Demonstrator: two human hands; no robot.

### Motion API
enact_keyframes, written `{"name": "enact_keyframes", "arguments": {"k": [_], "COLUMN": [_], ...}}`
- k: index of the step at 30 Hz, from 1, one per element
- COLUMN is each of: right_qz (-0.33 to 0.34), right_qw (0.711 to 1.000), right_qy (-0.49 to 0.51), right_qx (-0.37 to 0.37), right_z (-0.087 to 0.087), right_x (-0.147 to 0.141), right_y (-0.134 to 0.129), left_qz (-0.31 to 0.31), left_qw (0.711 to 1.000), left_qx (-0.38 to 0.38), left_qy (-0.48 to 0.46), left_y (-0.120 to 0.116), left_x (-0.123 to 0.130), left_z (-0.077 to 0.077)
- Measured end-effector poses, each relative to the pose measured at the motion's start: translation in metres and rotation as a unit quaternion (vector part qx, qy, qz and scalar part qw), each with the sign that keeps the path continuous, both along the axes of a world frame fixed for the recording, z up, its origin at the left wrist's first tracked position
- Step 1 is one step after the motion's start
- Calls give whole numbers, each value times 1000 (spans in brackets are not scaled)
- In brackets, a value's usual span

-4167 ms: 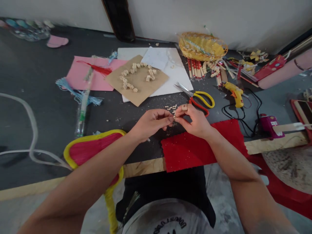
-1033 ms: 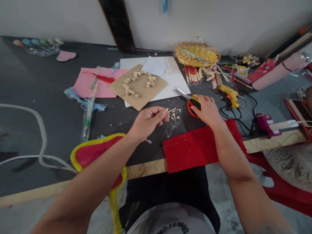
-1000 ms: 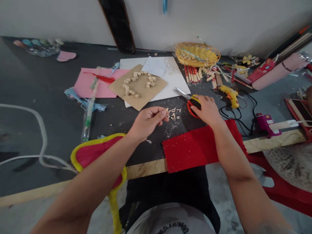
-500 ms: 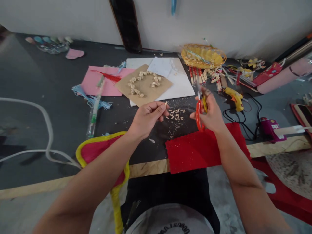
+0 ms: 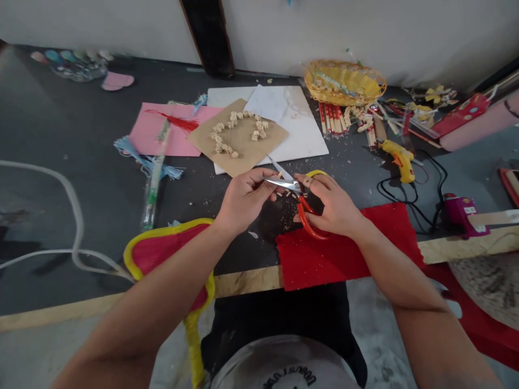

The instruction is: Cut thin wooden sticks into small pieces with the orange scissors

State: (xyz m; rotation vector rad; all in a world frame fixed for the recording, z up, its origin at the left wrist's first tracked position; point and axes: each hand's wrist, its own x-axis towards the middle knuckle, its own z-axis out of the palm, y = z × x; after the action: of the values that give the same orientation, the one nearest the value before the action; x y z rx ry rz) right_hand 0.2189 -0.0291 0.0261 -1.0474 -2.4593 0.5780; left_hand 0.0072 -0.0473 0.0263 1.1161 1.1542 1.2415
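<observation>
I have a yellow basket (image 5: 344, 99) at the back of my dark table (image 5: 93, 178) | to its right, nearer me, a yellow glue gun (image 5: 399, 159) | farther right of it, a pink cylinder (image 5: 484, 131) | left of it, a dark upright panel (image 5: 208, 40) | well left, a pink sheet (image 5: 141, 132) under a red tassel (image 5: 182, 123)
</observation>
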Motion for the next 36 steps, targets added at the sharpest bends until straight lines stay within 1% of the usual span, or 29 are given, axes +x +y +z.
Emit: {"name": "enact_keyframes", "arguments": {"k": [11,17,22,27,33,36], "right_qz": [13,21,11,7,7,2], "right_qw": [1000,1000,1000,1000,1000,1000], "right_qy": [12,-1,-24,-11,6,-7], "right_qx": [-7,-4,8,9,4,0], "right_z": [-2,-3,-1,1,-1,0], "right_x": [-1,-2,-3,-6,-5,-4], "right_y": [0,-1,-3,-6,-5,-5], "left_qz": [-5,-6,-3,-4,7,6], "left_qw": [998,994,990,992,993,994], "left_qx": [28,42,51,45,50,40], "left_qy": [61,98,133,119,108,102], "left_y": [-2,-2,-2,-3,-2,-2], "left_x": [-1,-3,-3,-4,-5,-5], "left_z": [-2,-5,-1,4,-2,-2]}}
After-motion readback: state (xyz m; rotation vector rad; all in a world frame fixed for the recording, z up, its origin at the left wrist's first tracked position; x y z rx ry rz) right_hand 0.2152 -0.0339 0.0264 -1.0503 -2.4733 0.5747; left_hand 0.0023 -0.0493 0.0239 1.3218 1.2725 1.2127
